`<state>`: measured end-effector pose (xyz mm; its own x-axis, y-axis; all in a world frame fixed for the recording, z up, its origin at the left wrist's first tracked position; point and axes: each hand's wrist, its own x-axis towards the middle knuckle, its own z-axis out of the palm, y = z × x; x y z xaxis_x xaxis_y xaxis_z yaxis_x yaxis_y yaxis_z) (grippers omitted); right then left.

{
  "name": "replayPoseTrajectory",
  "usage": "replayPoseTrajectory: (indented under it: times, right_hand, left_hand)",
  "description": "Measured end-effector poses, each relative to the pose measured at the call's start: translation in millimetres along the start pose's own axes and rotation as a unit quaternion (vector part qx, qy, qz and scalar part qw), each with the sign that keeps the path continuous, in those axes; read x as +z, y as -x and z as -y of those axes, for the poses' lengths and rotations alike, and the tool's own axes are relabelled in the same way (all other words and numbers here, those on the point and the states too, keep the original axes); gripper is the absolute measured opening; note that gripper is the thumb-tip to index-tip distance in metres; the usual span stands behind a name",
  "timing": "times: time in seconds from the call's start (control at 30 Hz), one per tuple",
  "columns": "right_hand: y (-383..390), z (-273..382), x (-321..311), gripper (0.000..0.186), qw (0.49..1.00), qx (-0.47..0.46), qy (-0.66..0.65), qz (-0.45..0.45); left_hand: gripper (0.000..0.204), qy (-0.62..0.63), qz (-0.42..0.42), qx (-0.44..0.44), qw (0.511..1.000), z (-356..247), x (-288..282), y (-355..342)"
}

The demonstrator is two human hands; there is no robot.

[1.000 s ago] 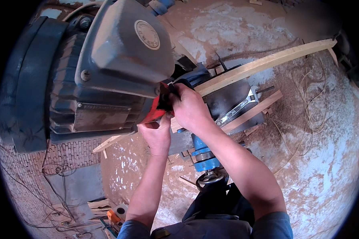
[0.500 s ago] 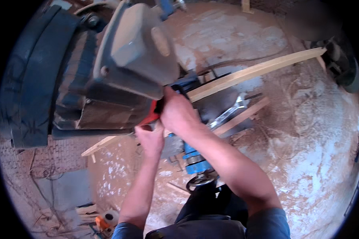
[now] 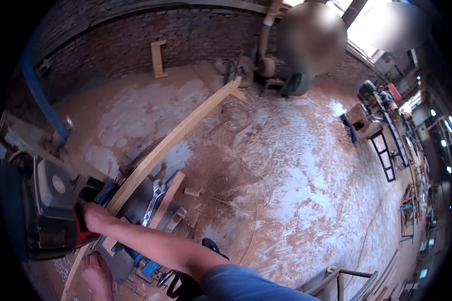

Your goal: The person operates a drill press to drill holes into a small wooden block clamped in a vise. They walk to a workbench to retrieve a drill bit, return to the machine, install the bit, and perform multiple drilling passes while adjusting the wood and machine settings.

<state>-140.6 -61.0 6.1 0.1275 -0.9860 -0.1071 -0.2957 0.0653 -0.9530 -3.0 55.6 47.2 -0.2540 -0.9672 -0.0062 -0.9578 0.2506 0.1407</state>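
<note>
At the lower left stands a machine with a dusty dark housing (image 3: 55, 188) and a red part (image 3: 81, 228). My right hand (image 3: 94, 216) reaches in against the red part, its fingers mostly hidden by the machine. Lower down, my left hand (image 3: 96, 273) is closed with curled fingers beside the long wooden beam (image 3: 178, 131); what they grip, if anything, is hidden. The beam runs across the machine's metal table. A large adjustable wrench (image 3: 151, 204) lies there next to a shorter wooden strip (image 3: 166, 199). Below my right forearm shows a blue vise (image 3: 148, 268) with a handwheel.
A blue post (image 3: 42, 98) rises at the left. Near the brick wall stand a wooden piece (image 3: 157, 60) and a motor-driven machine (image 3: 281, 75). A hose or cable (image 3: 256, 200) coils over the dusty floor. A metal rail frame (image 3: 341, 281) stands lower right; cluttered workbenches line the right.
The view has swung up and to the right, so the machine and both hands now appear lower left. My left hand now shows lower, apart from the red part; the right stays beside it.
</note>
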Motion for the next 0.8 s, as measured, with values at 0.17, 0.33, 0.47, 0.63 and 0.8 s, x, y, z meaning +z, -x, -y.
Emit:
replayPoseTrajectory:
  times: [0.17, 0.33, 0.47, 0.63, 0.8]
  right_hand:
    - [-4, 9, 6, 0.021, 0.999, -0.026, -0.024, -0.009]
    - [-21, -11, 27, 0.019, 0.995, -0.047, 0.01, -0.085]
    - [-30, 1, 44, 0.015, 0.993, -0.041, 0.062, -0.094]
    - [-19, 0, 28, 0.023, 0.98, -0.062, 0.068, -0.176]
    - [91, -8, -12, 0.025, 0.953, -0.048, -0.032, -0.296]
  left_hand:
    - [0.031, -0.142, -0.066, 0.395, 0.905, -29, -22, -29]
    - [0.045, -0.202, 0.03, 0.305, 0.93, 13, 23, -59]
    - [0.046, -0.441, 0.053, 0.273, 0.853, 48, 47, -75]
    - [0.049, -0.553, -0.041, 0.305, 0.774, 83, 88, -125]
    - [0.046, -0.599, 0.021, 0.245, 0.762, 20, 55, -113]
